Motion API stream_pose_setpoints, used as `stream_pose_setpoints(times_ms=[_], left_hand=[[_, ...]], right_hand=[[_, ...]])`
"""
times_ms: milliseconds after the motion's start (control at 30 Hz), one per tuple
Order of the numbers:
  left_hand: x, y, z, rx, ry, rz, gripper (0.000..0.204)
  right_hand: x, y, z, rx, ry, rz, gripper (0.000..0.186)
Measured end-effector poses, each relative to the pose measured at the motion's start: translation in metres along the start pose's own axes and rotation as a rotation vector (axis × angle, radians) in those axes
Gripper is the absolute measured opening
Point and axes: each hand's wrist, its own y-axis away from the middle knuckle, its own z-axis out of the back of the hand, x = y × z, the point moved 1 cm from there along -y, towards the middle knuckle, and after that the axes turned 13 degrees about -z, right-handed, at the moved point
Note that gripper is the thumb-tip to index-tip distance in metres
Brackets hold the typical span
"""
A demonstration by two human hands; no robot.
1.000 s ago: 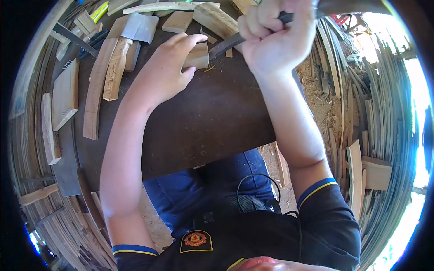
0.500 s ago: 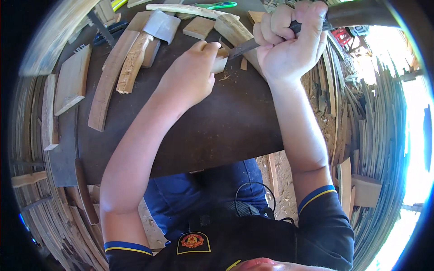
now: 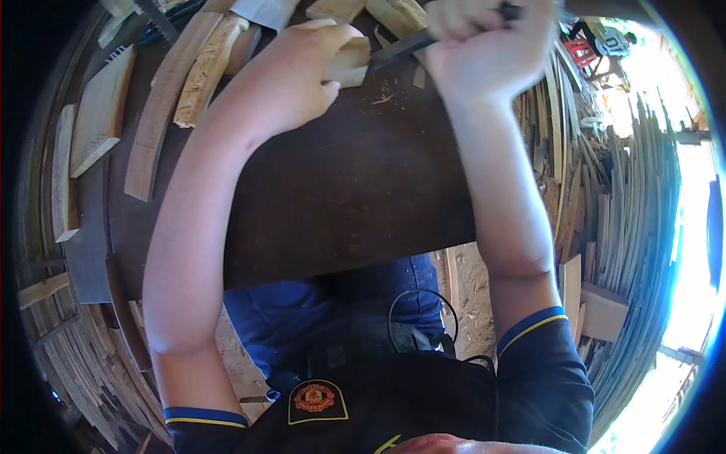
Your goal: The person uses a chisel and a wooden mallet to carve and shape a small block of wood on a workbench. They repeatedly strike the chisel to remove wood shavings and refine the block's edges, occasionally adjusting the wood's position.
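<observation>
My left hand (image 3: 291, 79) is closed round a small pale wood block (image 3: 349, 72) near the far part of the dark tabletop (image 3: 348, 181). My right hand (image 3: 488, 53) is closed in a fist on a long dark steel blade (image 3: 397, 51), whose lower end meets the block's right side. The blade angles up from the block to my fist, and its upper part is partly hidden by my fingers. Small shavings (image 3: 384, 98) lie just below the block.
Loose boards (image 3: 147, 166) and a rough stick (image 3: 193, 106) lie left of my arm, with a saw (image 3: 155, 19) behind. A wooden-handled tool (image 3: 121, 303) rests at the near left edge. Stacked strips (image 3: 628, 204) line the right side; red plastic (image 3: 578, 53) is beyond.
My left fingers, spread earlier, have closed round the block. My right hand stays gripped on the blade. The whole view has shifted, with the tabletop's contents now higher in the picture.
</observation>
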Motion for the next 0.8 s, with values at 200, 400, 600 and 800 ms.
stream_pose_setpoints(times_ms=[200, 400, 600, 800], left_hand=[[-0.009, -0.003, 0.01, 0.032, -0.035, 0.011, 0.049], [0.007, 0.006, 0.003, -0.009, -0.133, -0.069, 0.052], [0.014, 0.003, 0.0, 0.018, -0.001, -0.027, 0.053], [0.003, 0.001, 0.011, 0.08, 0.055, -0.004, 0.054]], right_hand=[[0.02, -0.005, 0.004, 0.013, 0.173, 0.099, 0.039], [-0.007, 0.004, -0.005, 0.025, 0.215, 0.062, 0.041], [-0.002, 0.0, 0.006, 0.005, 0.184, 0.108, 0.044], [0.001, -0.007, 0.014, 0.042, 0.149, 0.198, 0.036]])
